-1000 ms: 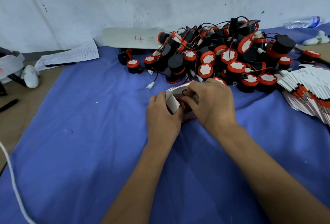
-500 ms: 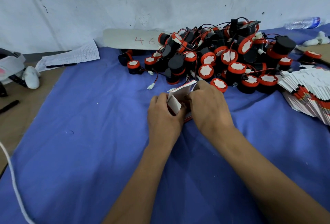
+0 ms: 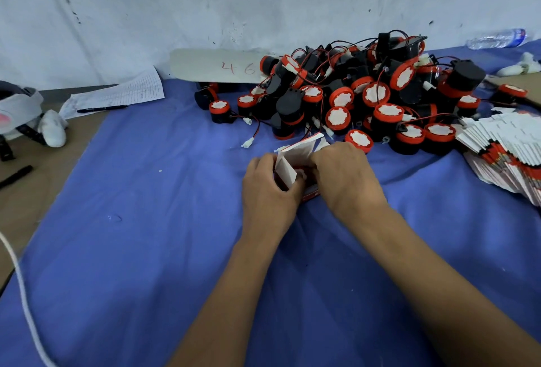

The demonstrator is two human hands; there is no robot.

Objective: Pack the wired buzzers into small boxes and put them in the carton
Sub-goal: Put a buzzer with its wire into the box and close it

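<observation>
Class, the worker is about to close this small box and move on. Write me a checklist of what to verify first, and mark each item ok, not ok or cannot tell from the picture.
1. Small box held firmly: left hand and right hand both grip it. Ok.
2. Top flap free to fold: it stands up, white inside showing. Ok.
3. Buzzer and its wire fully inside the box: hidden by the hands. Cannot tell.
4. More work ready: pile of wired buzzers lies just behind the hands. Ok.
5. Flat box blanks in supply: a fanned stack lies at the right. Ok.
6. Carton within reach: none in view. Cannot tell.
</observation>
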